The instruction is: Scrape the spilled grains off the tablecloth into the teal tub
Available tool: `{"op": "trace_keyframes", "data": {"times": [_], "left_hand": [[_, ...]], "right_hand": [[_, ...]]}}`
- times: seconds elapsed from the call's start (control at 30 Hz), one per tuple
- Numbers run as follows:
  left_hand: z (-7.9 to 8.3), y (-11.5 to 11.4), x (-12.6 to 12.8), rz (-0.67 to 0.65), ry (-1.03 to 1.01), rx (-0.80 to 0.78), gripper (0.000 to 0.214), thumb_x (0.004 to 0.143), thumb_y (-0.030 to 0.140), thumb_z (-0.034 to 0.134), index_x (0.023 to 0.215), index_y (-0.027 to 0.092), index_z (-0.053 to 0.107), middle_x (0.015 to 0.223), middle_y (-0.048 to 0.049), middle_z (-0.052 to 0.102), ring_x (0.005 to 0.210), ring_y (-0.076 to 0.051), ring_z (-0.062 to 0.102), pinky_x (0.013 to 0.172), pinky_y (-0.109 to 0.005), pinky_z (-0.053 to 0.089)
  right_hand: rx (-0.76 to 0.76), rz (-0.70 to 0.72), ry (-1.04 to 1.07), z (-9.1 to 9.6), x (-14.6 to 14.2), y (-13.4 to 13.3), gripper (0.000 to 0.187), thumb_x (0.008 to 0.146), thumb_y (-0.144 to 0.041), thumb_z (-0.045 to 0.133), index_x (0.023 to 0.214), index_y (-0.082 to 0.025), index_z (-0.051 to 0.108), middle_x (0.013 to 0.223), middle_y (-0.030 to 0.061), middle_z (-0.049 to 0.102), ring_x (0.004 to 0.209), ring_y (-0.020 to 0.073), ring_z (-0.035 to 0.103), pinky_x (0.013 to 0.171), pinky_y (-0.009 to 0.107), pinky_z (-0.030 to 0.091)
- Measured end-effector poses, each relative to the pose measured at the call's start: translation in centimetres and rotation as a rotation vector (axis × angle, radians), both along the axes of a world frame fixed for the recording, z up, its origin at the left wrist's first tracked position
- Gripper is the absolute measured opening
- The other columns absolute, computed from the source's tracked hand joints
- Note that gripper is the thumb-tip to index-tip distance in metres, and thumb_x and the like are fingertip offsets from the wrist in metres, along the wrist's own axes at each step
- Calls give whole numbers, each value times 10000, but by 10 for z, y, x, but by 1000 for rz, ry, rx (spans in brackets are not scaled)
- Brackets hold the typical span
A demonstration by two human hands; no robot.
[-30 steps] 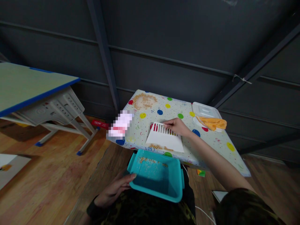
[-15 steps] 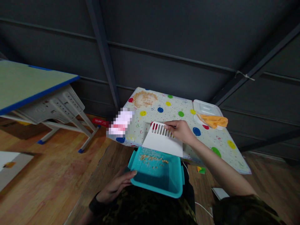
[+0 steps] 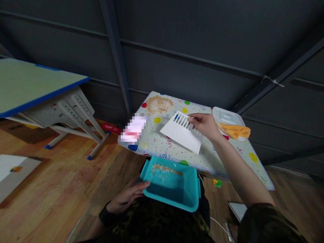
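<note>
My left hand (image 3: 131,193) grips the left side of a teal plastic box (image 3: 172,194), thumb over the rim, just below the table's front edge. Yellow beans (image 3: 165,169) and white grains lie inside the box, mostly along its far side. Pinched in my right hand (image 3: 204,125) is a white slotted scraper (image 3: 182,134), held by its slotted end above the table and tilted. A ring of beans mixed with white grains (image 3: 159,104) is spread on the far left of the patterned tablecloth (image 3: 174,162).
A clear plastic lid or tray (image 3: 227,115) and an orange cloth (image 3: 236,131) lie at the table's right. A blurred-out item (image 3: 134,130) is at its left edge. Another desk (image 3: 43,84) stands to the left, and a dark panelled wall (image 3: 182,50) rises behind.
My right hand has lifted the scraper off the box's far rim and moved it up and away over the table. My left hand keeps holding the box.
</note>
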State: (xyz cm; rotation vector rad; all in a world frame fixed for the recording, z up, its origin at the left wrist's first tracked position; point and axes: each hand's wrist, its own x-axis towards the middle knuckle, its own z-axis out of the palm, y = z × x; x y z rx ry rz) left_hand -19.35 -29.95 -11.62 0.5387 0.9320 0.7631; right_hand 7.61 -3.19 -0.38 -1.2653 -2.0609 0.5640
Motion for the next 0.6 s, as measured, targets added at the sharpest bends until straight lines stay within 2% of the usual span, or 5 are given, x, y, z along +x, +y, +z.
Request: {"op": "trace_keyframes", "data": {"times": [0.07,0.17,0.27,0.4,0.6], "left_hand": [[0,0,0,4,-14,-13,344,814,458,680,1032,206,767,1068,-86,785,1165,-300,642,1129,-448,351],[1,0,-1,18,-42,5,376,811,458,685,1095,220,747,1153,-79,762,1186,-303,632,1101,-429,390],[-1,1,-1,6,-39,32,396,808,477,683,1098,216,745,1188,-81,747,1154,-309,650,1060,-431,428],[-7,1,-2,18,-7,36,472,768,502,717,1141,213,725,1131,-89,768,1080,-310,683,1008,-435,464],[-9,1,-2,30,-12,30,545,783,486,709,1269,245,650,1200,-78,743,1089,-297,679,1021,-434,458]], "right_hand": [[-6,-101,22,-6,7,32,410,809,-439,646,1067,-140,756,782,99,739,636,219,660,635,348,508],[-9,-195,24,-12,13,76,410,804,-392,647,1073,-99,747,801,132,739,627,210,659,624,334,503],[30,-276,-57,-13,8,105,361,787,-332,662,1053,-107,756,779,123,739,660,210,664,635,316,493],[55,-284,-160,-13,-11,119,297,761,-289,680,997,-140,781,822,109,753,733,218,680,669,305,488],[1,-55,-158,-28,-41,116,226,780,-267,657,926,-168,797,821,71,761,730,201,673,698,310,508]]}}
